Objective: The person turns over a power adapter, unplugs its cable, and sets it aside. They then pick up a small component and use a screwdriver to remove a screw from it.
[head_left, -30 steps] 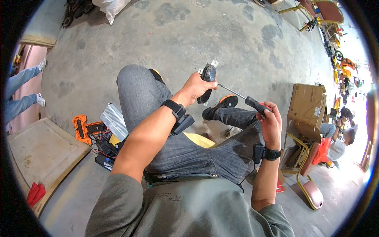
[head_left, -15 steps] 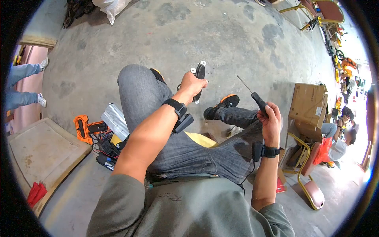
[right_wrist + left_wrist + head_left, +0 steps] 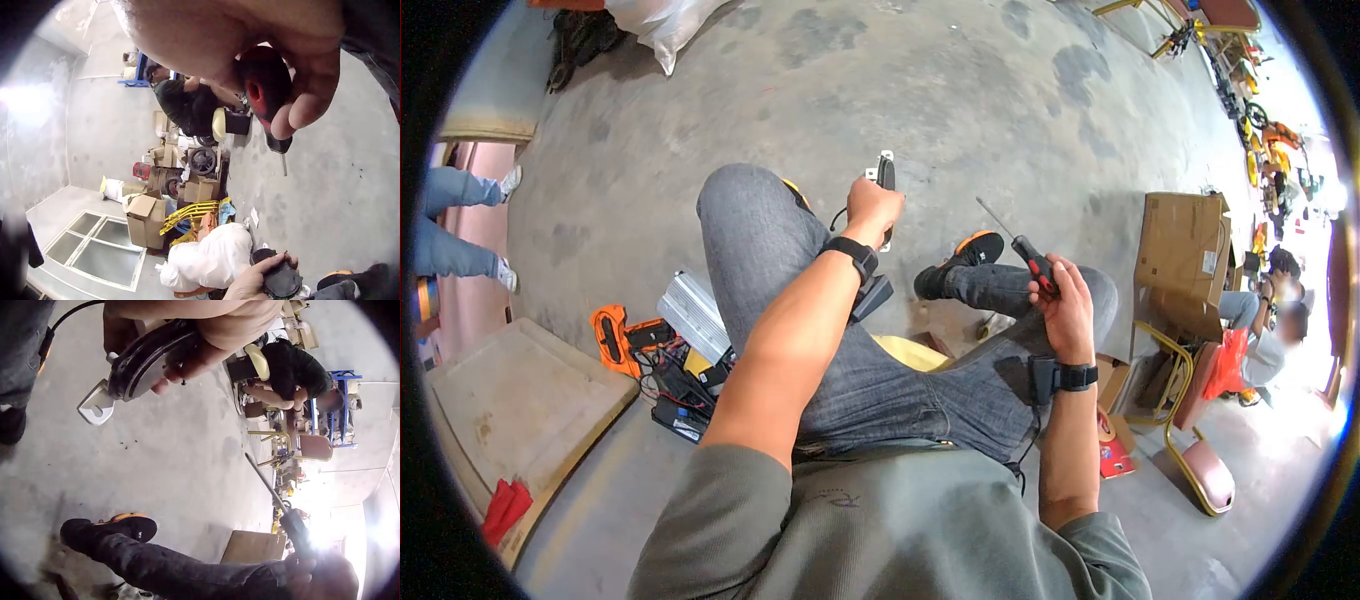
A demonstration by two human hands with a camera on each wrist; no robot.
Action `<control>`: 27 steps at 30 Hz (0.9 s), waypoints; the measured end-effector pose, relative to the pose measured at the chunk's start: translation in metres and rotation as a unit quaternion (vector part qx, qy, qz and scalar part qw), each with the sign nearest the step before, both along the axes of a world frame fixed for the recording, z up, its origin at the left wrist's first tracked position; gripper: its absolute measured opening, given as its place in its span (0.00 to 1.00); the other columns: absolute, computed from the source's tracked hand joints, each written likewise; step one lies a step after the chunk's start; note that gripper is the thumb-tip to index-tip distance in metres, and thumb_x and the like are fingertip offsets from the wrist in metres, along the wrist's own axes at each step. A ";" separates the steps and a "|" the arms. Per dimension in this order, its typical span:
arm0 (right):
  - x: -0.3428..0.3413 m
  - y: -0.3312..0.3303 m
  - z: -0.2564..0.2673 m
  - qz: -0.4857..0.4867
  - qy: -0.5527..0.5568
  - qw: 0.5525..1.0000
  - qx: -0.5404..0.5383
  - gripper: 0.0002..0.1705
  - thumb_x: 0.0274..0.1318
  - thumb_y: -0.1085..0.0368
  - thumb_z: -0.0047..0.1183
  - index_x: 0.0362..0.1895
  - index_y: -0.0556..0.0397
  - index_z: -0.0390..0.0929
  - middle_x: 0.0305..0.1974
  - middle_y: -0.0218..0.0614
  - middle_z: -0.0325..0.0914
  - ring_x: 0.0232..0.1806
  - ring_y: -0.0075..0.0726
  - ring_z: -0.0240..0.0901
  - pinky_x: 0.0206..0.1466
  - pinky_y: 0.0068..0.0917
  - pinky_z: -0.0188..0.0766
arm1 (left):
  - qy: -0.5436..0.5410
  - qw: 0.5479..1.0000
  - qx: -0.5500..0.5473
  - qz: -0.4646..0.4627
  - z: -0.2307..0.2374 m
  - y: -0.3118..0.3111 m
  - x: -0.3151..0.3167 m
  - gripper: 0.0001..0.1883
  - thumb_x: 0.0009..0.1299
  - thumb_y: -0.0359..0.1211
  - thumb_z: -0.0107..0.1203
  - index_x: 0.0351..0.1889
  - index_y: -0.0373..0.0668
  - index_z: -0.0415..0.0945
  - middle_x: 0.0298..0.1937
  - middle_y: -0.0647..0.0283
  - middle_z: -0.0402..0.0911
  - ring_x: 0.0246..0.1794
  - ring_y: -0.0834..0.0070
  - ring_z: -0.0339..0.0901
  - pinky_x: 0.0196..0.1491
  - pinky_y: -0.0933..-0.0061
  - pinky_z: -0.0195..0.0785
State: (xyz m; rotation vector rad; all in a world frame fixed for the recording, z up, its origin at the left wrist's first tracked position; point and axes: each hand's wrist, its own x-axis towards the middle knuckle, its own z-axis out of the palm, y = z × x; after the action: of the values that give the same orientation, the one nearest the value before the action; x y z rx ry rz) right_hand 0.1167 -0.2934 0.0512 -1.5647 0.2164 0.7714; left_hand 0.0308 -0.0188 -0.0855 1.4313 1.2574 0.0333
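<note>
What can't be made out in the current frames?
- Screwdriver tip type: too small in the head view, blurred in the left wrist view.
- Oval black part, gripped portion: covered by the left hand, head view.
- Black cable, further run: cut off by the top edge, left wrist view.
- Label on the cardboard box: too small to read, head view.

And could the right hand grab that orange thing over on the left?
Probably not: the right hand holds the screwdriver, and the left arm and left leg lie between it and the orange thing.
</note>
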 end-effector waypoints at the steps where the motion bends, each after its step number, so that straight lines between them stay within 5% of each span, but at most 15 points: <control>1: -0.002 0.003 0.004 0.004 0.002 1.000 -0.018 0.15 0.69 0.62 0.45 0.55 0.57 0.70 0.37 0.34 0.76 0.34 0.28 0.76 0.36 0.24 0.74 | 0.000 1.000 -0.001 -0.003 -0.001 -0.001 0.003 0.07 0.49 0.27 0.61 0.19 0.34 0.75 0.19 0.60 0.77 0.19 0.71 0.75 0.24 0.67 0.64; 11: 0.002 -0.007 0.007 -0.006 -0.037 0.997 -0.067 0.15 0.65 0.66 0.49 0.54 0.57 0.71 0.37 0.29 0.73 0.33 0.21 0.70 0.38 0.22 0.70 | -0.137 0.981 -0.127 0.054 0.004 0.010 0.010 0.07 0.55 0.28 0.57 0.28 0.32 0.78 0.26 0.59 0.81 0.27 0.72 0.78 0.32 0.70 0.68; 14: 0.007 -0.008 0.013 0.072 -0.183 0.962 -0.190 0.13 0.63 0.68 0.48 0.51 0.56 0.73 0.41 0.35 0.73 0.38 0.30 0.72 0.43 0.27 0.69 | -0.174 0.970 -0.162 0.052 0.000 0.016 0.009 0.09 0.56 0.28 0.54 0.32 0.32 0.78 0.31 0.58 0.81 0.31 0.70 0.79 0.35 0.69 0.70; 16: 0.008 -0.002 0.024 0.200 -0.506 0.764 -0.346 0.13 0.61 0.70 0.47 0.50 0.56 0.74 0.45 0.42 0.73 0.46 0.43 0.72 0.50 0.33 0.68 | -0.187 0.962 -0.195 0.035 0.007 0.018 0.007 0.11 0.56 0.27 0.52 0.36 0.32 0.76 0.35 0.57 0.80 0.33 0.70 0.79 0.36 0.68 0.72; 17: 0.007 0.005 0.032 0.195 -0.503 0.767 -0.347 0.14 0.59 0.73 0.48 0.50 0.55 0.74 0.48 0.47 0.72 0.51 0.54 0.69 0.55 0.38 0.67 | -0.188 0.962 -0.195 0.034 0.010 0.019 0.007 0.11 0.56 0.27 0.52 0.36 0.32 0.76 0.35 0.57 0.80 0.33 0.70 0.79 0.36 0.68 0.72; 18: 0.009 0.007 0.035 0.194 -0.502 0.767 -0.349 0.14 0.59 0.73 0.48 0.50 0.55 0.74 0.48 0.47 0.72 0.51 0.54 0.69 0.55 0.38 0.67 | -0.191 0.959 -0.210 0.017 0.011 0.019 0.006 0.11 0.57 0.27 0.51 0.38 0.32 0.75 0.36 0.57 0.80 0.34 0.70 0.79 0.37 0.68 0.72; 21: 0.018 0.012 0.038 0.230 -0.619 0.674 -0.332 0.16 0.57 0.74 0.50 0.51 0.53 0.74 0.51 0.44 0.72 0.53 0.53 0.69 0.56 0.40 0.67 | -0.188 0.955 -0.231 -0.008 0.015 0.017 0.003 0.11 0.58 0.27 0.51 0.39 0.33 0.74 0.37 0.57 0.80 0.36 0.69 0.79 0.39 0.67 0.72; 27: 0.017 0.023 0.025 0.234 -0.629 0.673 -0.312 0.15 0.56 0.74 0.52 0.49 0.53 0.75 0.51 0.43 0.72 0.54 0.52 0.69 0.56 0.41 0.67 | -0.180 0.954 -0.235 -0.039 0.025 0.012 -0.002 0.10 0.64 0.29 0.51 0.40 0.33 0.75 0.38 0.57 0.81 0.38 0.69 0.80 0.42 0.67 0.72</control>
State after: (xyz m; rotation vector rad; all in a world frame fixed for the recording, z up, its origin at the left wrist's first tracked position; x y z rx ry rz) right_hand 0.1333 -0.2708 0.0765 -2.5062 -1.0978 -0.2351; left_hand 0.0291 -0.0063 -0.0603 1.0035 0.8343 -0.0542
